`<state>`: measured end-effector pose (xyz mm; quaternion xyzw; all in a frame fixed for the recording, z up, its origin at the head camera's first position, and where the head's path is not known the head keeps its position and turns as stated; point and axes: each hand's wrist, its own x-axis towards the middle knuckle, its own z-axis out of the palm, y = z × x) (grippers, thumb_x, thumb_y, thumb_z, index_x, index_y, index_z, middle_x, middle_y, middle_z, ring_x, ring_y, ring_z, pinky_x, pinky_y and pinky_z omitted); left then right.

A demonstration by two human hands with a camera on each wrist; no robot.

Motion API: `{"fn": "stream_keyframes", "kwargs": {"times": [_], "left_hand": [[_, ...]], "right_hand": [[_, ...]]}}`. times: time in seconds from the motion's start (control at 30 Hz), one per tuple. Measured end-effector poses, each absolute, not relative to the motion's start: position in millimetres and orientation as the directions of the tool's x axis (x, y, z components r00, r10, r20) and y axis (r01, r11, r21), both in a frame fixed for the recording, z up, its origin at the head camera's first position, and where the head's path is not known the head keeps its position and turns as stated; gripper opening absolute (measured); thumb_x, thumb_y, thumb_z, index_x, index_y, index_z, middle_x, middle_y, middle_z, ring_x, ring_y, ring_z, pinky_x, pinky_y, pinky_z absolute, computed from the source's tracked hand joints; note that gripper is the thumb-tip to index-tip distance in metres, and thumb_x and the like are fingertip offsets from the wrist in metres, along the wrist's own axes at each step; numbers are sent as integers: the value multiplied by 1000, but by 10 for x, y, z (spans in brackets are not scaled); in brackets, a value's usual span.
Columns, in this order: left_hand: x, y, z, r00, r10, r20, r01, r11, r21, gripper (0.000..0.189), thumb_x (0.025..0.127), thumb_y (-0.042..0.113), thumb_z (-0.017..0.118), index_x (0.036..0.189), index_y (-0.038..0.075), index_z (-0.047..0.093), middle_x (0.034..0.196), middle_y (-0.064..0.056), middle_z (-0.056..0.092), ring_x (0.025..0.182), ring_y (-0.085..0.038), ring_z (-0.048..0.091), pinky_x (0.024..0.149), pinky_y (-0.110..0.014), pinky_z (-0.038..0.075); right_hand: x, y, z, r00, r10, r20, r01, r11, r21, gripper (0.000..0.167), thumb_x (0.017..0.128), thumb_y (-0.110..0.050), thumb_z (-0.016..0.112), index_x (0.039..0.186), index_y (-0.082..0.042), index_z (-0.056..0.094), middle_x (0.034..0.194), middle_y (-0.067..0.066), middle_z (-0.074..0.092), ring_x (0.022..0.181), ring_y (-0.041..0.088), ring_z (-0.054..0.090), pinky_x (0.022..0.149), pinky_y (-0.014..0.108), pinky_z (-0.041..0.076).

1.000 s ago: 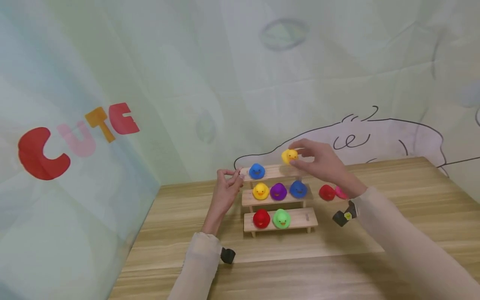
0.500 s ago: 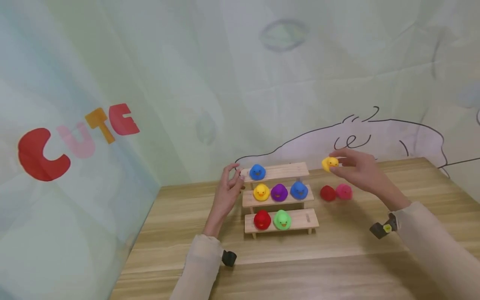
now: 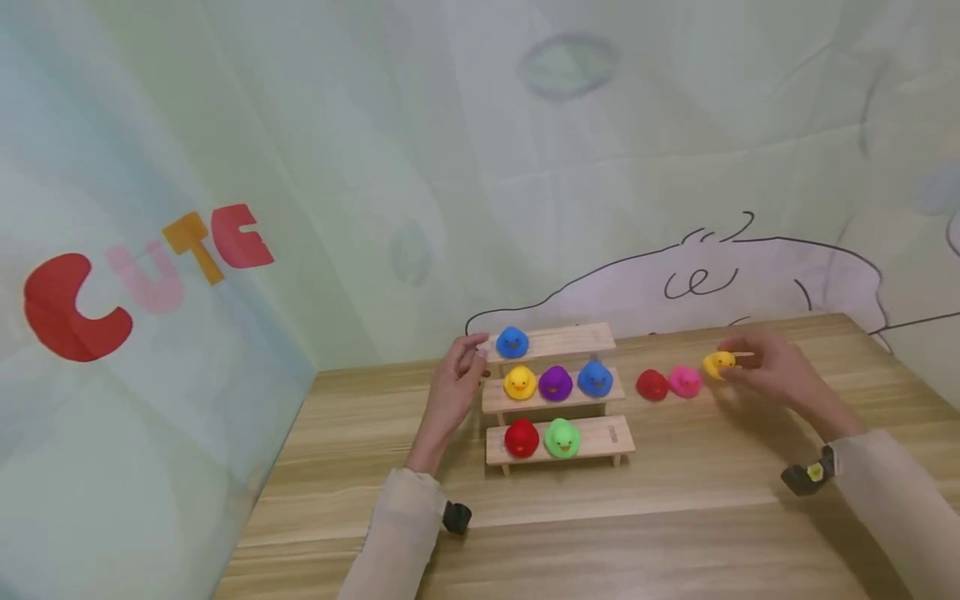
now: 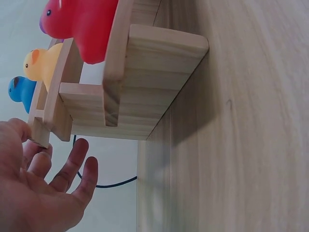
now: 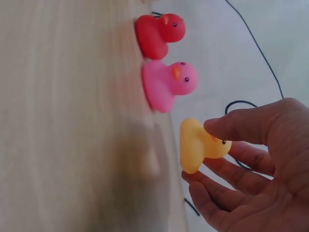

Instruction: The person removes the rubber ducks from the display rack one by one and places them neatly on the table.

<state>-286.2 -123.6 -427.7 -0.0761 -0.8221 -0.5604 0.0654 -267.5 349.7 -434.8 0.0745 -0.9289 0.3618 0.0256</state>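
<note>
Left arm point(image 3: 397, 533): slants from 7 o'clock in the head view;
Left hand point(image 3: 452, 383): thumb and nearest finger in a pinch; outer two fingers point(image 4: 73, 163) loose, apart; pointing toward 1 o'clock;
Right arm point(image 3: 892, 492): slants from 4 o'clock;
Right hand point(image 3: 772, 367): thumb and fingers in a pinch; pointing toward 10 o'clock

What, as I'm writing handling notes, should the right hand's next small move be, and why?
Probably lower the held yellow duck-shaped toy onto the pale wood-grain table: the right hand pinches it with its base apart from the surface, beside the pink duck-shaped toy, which stands on the table next to a red duck-shaped toy.
</note>
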Motion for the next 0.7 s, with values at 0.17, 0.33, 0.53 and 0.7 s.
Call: {"fn": "stream_keyframes", "kwargs": {"times": [0.17,0.33,0.53,0.7], "left_hand": [[-2877,-1242,-4278,-979,64,192,202,355,913,35,113,32,54,147,26,61,128,-10,79,105,-29,69,90,-32,51],[-2879,-1260,-4282,-978,75,196,210,341,917,35,114,31,54,148,24,61,133,-10,77,105,-31,69,89,-31,52],[-2874,-1263,-4276,-981,81,176,194,337,921,35,114,30,54,148,24,60,131,-9,78,104,-31,70,90,-33,53],[-2877,-1260,-4269,-981,89,170,190,332,924,36,114,32,54,148,24,60,137,-7,76,103,-30,70,92,-33,54]], "right_hand": [[-2629,3549,-4433,-994,-102,29,-96,744,-661,49,100,-17,74,139,8,60,144,39,61,131,58,63,100,51,61],[-2607,3529,-4465,-995,-99,1,-74,737,-672,48,100,-16,73,141,6,59,147,38,59,134,57,61,108,61,54],[-2580,3497,-4495,-992,-123,-4,-88,728,-680,49,100,-13,72,144,3,59,149,37,58,136,56,60,105,54,58],[-2579,3499,-4511,-991,-131,7,-100,724,-682,49,99,-13,73,143,3,59,150,37,58,136,57,60,102,46,61]]}}
